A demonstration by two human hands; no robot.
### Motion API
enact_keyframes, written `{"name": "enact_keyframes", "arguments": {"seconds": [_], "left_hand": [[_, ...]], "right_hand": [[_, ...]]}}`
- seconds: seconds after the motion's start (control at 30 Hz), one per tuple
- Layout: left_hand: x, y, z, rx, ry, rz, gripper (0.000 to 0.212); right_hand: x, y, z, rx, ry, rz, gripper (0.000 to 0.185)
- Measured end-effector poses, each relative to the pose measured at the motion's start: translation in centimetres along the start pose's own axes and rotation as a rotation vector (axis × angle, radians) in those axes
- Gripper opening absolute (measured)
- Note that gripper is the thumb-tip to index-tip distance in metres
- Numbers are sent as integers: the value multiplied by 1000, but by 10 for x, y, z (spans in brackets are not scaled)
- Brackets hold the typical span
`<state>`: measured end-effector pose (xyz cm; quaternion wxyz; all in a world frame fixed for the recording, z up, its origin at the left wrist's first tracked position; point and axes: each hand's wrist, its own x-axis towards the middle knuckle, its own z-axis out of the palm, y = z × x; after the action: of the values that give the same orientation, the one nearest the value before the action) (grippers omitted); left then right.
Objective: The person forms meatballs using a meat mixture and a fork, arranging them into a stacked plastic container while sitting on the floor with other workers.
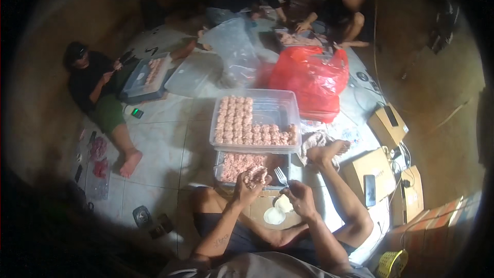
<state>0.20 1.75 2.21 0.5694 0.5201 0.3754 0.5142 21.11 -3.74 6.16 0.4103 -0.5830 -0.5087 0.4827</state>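
In my left hand (247, 191) rests a lump of pinkish ground meat mixture (255, 176), held above the near edge of a plastic tub (218, 177). That tub contains more loose ground mixture (239, 164). My right hand (301, 197) grips a metal fork (281, 175), its tines up and apart from the lump. Beyond the tub stands a clear plastic container (270, 104) with rows of shaped meat balls (235, 119); its far right part shows bare bottom. Between my legs, a white lid (274, 216) and a small round container (284, 203) lie on cardboard (256, 208).
A red plastic bag (308, 81) stands behind the container. Cardboard boxes (366, 173), one with a phone (369, 190) on it, line the right side. A person (92, 81) sits at left near another tub (144, 92); two people work at the back beside a tray (299, 39).
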Motion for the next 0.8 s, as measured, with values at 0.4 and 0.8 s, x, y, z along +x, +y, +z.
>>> {"name": "enact_keyframes", "arguments": {"seconds": [0.4, 0.8], "left_hand": [[8, 39, 5, -5, -75, -24, 52], [22, 30, -7, 264, -178, 63, 52]], "right_hand": [[-9, 10, 11, 331, -147, 55, 23], [-11, 11, -12, -36, 28, -157, 17]]}}
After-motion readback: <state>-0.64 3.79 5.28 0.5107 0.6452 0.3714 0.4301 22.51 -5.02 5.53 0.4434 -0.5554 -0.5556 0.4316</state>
